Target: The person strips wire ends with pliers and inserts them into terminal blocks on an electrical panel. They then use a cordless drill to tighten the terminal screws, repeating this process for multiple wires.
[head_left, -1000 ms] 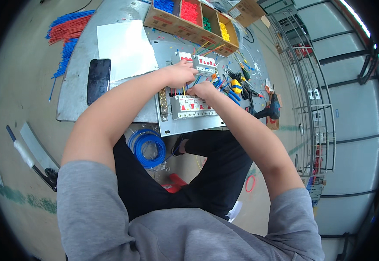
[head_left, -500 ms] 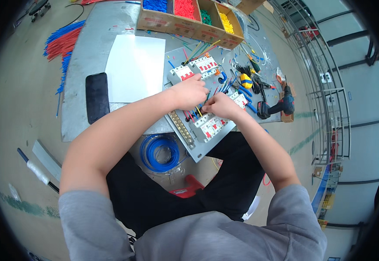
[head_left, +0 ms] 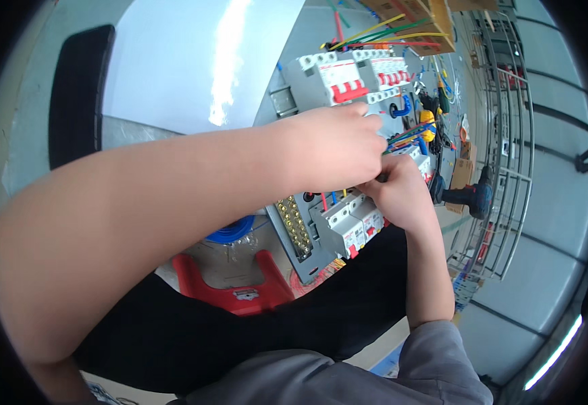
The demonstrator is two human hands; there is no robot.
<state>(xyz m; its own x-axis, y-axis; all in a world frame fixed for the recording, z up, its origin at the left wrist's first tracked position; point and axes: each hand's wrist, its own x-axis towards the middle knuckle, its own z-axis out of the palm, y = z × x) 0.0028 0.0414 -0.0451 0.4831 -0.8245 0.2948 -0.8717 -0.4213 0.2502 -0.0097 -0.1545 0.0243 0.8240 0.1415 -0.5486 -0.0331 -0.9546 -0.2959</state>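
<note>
My left hand (head_left: 338, 148) reaches across the grey metal panel (head_left: 309, 268), fingers curled down between its rows of circuit breakers. Close beside it, almost touching, my right hand (head_left: 405, 196) is closed, with thumb and forefinger pinched together. Whatever the fingertips hold is hidden. Above my left hand stands a white breaker with red levers (head_left: 338, 79); another multi-lever breaker (head_left: 385, 71) adjoins it. Below the hands sit white breakers (head_left: 353, 226), with short red, blue and yellow wires behind them. A brass terminal bar (head_left: 294, 228) runs along the panel's left side.
A white sheet (head_left: 165, 74) and a black phone (head_left: 78, 101) lie on the table at left. Cardboard boxes (head_left: 439, 27) stand far right, a cordless drill (head_left: 473, 197) at right. Under the table are a blue wire coil (head_left: 229, 233) and a red stool (head_left: 240, 297).
The view has come closer to the panel and shifted, so everything looks larger. Both hands stay at the panel's middle, and my left hand is now nearer my right.
</note>
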